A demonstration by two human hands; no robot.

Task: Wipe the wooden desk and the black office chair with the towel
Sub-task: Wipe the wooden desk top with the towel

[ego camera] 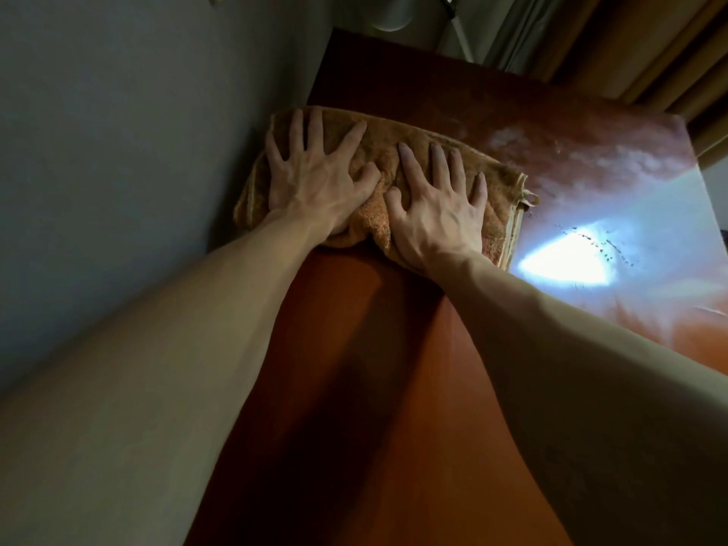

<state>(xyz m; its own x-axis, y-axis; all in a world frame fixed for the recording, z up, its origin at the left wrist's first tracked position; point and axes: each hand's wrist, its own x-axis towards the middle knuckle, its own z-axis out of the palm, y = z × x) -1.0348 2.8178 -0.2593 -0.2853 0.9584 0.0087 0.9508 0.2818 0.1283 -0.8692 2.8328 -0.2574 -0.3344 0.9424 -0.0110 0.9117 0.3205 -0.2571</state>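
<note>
The worktop (394, 388) is the biggest thing. It is smooth, red-brown wood and it runs from 6 o'clock up to 12 o'clock. A grey wall (118, 151) stands along its 9 o'clock side. A tan curtain (630, 45) hangs at 1 o'clock. Two bare arms reach up from the bottom corners and come close at the hands.

The towel (378, 151) lies on the worktop at 12 o'clock from the middle of the picture. Its 9 o'clock end sits right by the wall. It is orange-brown and fuzzy, folded into a long thick pad, with bumps and wrinkles between the two hands. A stitched edge runs along its far side.

The left hand (311, 183) lies flat on the 9 o'clock half of the towel. The right hand (437, 206) lies flat on the 3 o'clock half. The fingers (315, 128) of both hands are spread wide and straight and press down on top of the towel. They do not wrap round it. The towel is under them, and the two thumbs are near each other in the middle.

A white patch of light (563, 262) shines on the wood at 4 o'clock from the towel. A small loop (530, 199) sticks out of the towel's 3 o'clock end.
</note>
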